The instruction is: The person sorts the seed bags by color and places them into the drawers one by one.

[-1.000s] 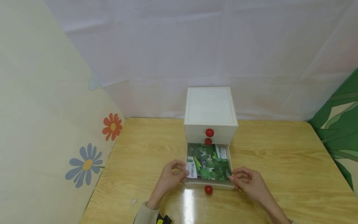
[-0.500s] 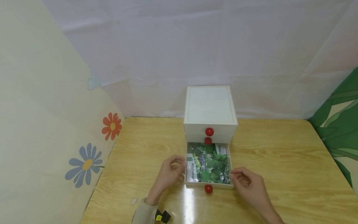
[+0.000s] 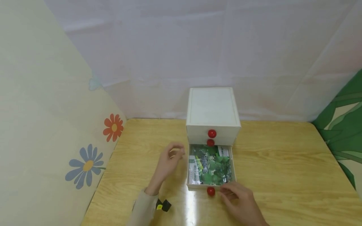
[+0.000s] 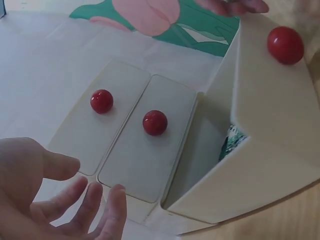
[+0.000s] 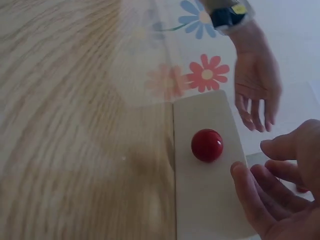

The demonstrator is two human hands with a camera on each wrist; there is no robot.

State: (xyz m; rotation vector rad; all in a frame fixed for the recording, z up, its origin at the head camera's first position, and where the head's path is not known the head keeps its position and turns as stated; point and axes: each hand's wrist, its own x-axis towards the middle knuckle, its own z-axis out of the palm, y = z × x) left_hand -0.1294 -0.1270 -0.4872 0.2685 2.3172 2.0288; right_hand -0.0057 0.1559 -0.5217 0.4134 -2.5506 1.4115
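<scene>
A small white drawer cabinet (image 3: 212,106) stands on the table, its bottom drawer (image 3: 195,187) pulled out. Inside the drawer lie green, glossy plastic packets (image 3: 216,171) with white labels. On the drawer's front is a round red knob (image 3: 211,191). My left hand (image 3: 168,161) hovers beside the drawer's left wall, fingers loosely bent and holding nothing; the left wrist view has its fingers (image 4: 82,210) before the closed drawer fronts. By the drawer's front right corner is my right hand (image 3: 239,201), its relaxed fingers (image 5: 272,192) near the front panel's top edge. Whether they touch it I cannot tell.
Two more red knobs (image 3: 211,134) mark the closed upper drawers. The wooden table (image 3: 282,157) spreads to both sides, with a white cloth (image 3: 158,62) behind and a flower-printed sheet (image 3: 56,125) at left. A dark strap with a yellow patch (image 3: 163,205) shows by the left sleeve.
The packet's front edge, raised earlier, has settled flat into the drawer. My left hand has let go and moved away toward the cabinet; my right hand has come forward and left, nearer the knob.
</scene>
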